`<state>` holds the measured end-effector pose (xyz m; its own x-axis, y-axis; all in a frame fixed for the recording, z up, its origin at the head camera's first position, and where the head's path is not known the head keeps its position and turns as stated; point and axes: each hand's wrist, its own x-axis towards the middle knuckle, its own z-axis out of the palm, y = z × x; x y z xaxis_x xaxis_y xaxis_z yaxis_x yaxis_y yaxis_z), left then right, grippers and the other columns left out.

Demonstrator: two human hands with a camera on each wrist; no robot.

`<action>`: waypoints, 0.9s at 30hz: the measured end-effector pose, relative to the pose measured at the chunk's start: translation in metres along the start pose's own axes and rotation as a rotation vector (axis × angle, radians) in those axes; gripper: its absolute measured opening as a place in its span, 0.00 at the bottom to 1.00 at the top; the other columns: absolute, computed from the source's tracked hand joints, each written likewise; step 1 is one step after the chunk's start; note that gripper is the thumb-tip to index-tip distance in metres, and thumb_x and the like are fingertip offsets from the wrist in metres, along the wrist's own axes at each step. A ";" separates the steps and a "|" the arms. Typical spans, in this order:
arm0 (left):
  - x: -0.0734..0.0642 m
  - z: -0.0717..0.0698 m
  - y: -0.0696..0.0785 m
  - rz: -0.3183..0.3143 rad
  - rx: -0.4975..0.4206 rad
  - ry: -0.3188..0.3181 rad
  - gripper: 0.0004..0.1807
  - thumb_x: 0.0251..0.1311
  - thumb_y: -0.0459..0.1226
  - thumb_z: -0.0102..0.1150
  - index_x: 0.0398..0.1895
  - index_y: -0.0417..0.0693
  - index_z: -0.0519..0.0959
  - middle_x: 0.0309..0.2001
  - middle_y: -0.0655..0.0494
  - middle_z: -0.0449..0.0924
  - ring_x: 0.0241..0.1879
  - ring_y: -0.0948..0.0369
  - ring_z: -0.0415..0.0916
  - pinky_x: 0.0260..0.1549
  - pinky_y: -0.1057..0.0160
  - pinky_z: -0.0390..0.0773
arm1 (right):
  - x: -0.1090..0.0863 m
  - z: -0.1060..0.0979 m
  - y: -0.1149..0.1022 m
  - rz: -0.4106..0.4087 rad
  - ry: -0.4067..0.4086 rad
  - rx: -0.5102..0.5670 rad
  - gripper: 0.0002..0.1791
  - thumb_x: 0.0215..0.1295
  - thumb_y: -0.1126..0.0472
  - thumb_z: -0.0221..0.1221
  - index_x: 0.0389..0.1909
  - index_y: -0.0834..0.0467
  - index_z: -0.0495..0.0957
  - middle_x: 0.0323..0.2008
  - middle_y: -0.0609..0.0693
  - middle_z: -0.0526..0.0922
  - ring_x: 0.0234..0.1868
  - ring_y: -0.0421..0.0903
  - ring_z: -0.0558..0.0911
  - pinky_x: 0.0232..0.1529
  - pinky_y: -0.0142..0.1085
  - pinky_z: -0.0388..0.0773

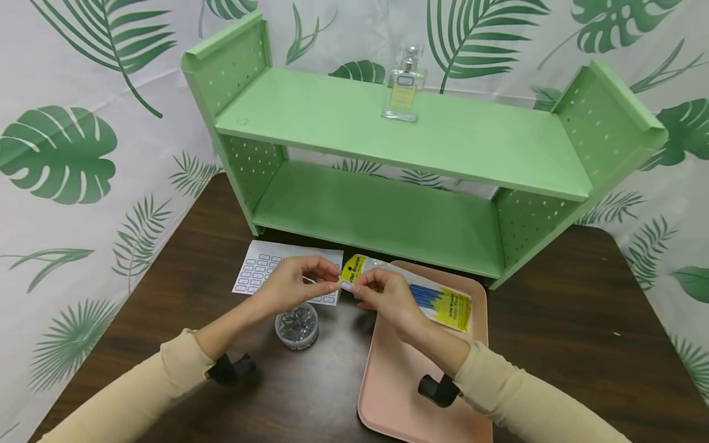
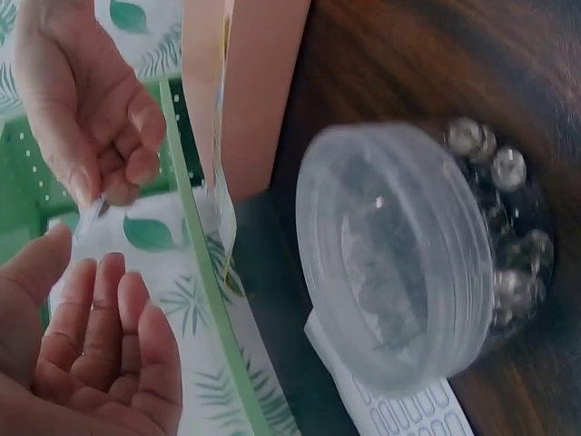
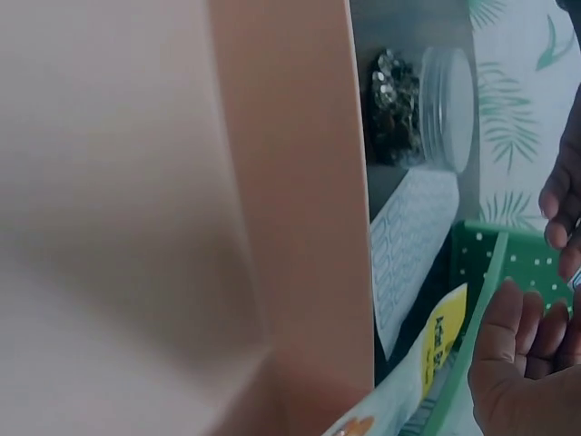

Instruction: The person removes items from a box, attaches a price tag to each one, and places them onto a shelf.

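A small blue-bordered sticker label (image 1: 346, 285) is between my two hands, above the table's back part. My right hand (image 1: 384, 298) pinches it by one end with thumb and index fingertip. At its other end is my left hand (image 1: 290, 283), thumb tip right at the label and fingers relaxed, apart from the thumb. In the left wrist view the label (image 2: 89, 218) appears as a thin strip. Behind the left hand lies a white sheet of matching labels (image 1: 255, 267), partly hidden by that hand. A perfume bottle (image 1: 403, 95) on the upper shelf bears such a label above a yellow one.
A green two-tier shelf (image 1: 354, 132) stands at the back. On the right, a pink tray (image 1: 388, 394) carries a yellow-and-clear packet of artist brushes (image 1: 443, 301). Below my left hand sits a round clear tub (image 1: 297, 326) of small shiny clear pieces.
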<state>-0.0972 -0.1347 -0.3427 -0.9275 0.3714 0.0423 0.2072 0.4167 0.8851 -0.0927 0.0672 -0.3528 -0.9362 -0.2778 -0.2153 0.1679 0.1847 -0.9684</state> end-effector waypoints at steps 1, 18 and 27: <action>-0.001 0.002 0.001 -0.005 -0.006 -0.008 0.10 0.55 0.35 0.65 0.39 0.41 0.81 0.33 0.52 0.83 0.33 0.63 0.78 0.35 0.64 0.79 | -0.001 0.001 0.001 -0.004 -0.010 -0.008 0.05 0.61 0.71 0.57 0.36 0.70 0.75 0.30 0.53 0.79 0.30 0.39 0.78 0.39 0.40 0.81; -0.040 0.004 -0.015 -0.076 0.173 0.083 0.02 0.53 0.36 0.66 0.26 0.50 0.82 0.39 0.55 0.82 0.45 0.57 0.77 0.45 0.54 0.76 | -0.005 0.032 0.007 -0.180 -0.119 -0.344 0.04 0.57 0.67 0.63 0.28 0.64 0.79 0.26 0.52 0.81 0.27 0.38 0.74 0.28 0.28 0.72; -0.065 0.000 -0.030 -0.062 0.270 0.109 0.05 0.49 0.36 0.70 0.23 0.55 0.82 0.52 0.46 0.78 0.54 0.47 0.73 0.49 0.47 0.72 | -0.007 0.051 0.012 -0.286 -0.118 -0.560 0.04 0.51 0.63 0.68 0.20 0.56 0.83 0.31 0.47 0.79 0.39 0.43 0.74 0.43 0.34 0.70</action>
<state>-0.0432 -0.1717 -0.3716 -0.9660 0.2528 0.0547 0.2108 0.6467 0.7330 -0.0684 0.0232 -0.3695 -0.8746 -0.4849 -0.0010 -0.3003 0.5433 -0.7840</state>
